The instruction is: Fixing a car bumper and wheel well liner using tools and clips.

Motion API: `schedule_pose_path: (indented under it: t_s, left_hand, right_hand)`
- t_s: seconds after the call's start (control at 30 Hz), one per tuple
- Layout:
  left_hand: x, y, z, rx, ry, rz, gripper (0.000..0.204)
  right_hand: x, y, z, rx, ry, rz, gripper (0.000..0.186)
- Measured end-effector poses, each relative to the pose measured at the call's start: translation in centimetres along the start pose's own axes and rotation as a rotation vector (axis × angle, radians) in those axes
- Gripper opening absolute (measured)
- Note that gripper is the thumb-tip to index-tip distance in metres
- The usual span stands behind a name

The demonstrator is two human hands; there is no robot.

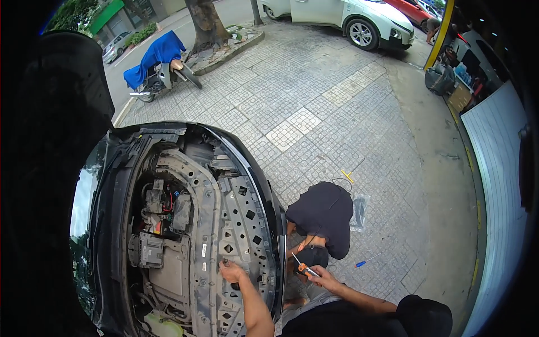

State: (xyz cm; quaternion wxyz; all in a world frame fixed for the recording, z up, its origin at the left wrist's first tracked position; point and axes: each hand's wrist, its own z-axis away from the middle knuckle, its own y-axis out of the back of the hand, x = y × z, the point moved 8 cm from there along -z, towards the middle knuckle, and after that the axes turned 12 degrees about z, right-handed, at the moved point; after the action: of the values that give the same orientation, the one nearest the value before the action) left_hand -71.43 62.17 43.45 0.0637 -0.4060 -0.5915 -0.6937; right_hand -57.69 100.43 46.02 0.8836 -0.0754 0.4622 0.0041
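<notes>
My left hand point(231, 273) rests on the perforated metal panel point(238, 224) at the front of the open engine bay. Its fingers are closed at a small dark piece, too small to name. In my right hand point(325, 279) is a screwdriver point(304, 268) with an orange and dark handle, its shaft pointing up and left. The screwdriver is held in front of the car's nose, apart from the panel. Just beyond it crouches a co-worker point(323, 213) in a dark shirt and black cap, bent toward the bumper. That person's hands are mostly hidden.
A blue-handled screwdriver point(360, 264), a clear plastic bag point(360, 213) and a yellow T-shaped tool point(348, 176) lie on the paving. A blue-covered motorbike point(163, 70) and white car point(359, 22) stand farther off. The raised hood point(67, 84) is at left.
</notes>
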Motion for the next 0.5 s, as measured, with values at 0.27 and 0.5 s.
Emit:
schedule_pose_path:
  t_s: [0.27, 0.5]
  left_hand:
    - [0.9, 2.2, 1.1, -0.012, 0.067, 0.068, 0.034]
    - [1.0, 0.4, 0.8, -0.001, 0.122, -0.043, 0.026]
  right_hand:
    - [-1.5, -0.5, 0.4, -0.043, 0.023, 0.084, 0.045]
    - [0.7, -0.7, 0.2, -0.067, 0.079, 0.116, 0.045]
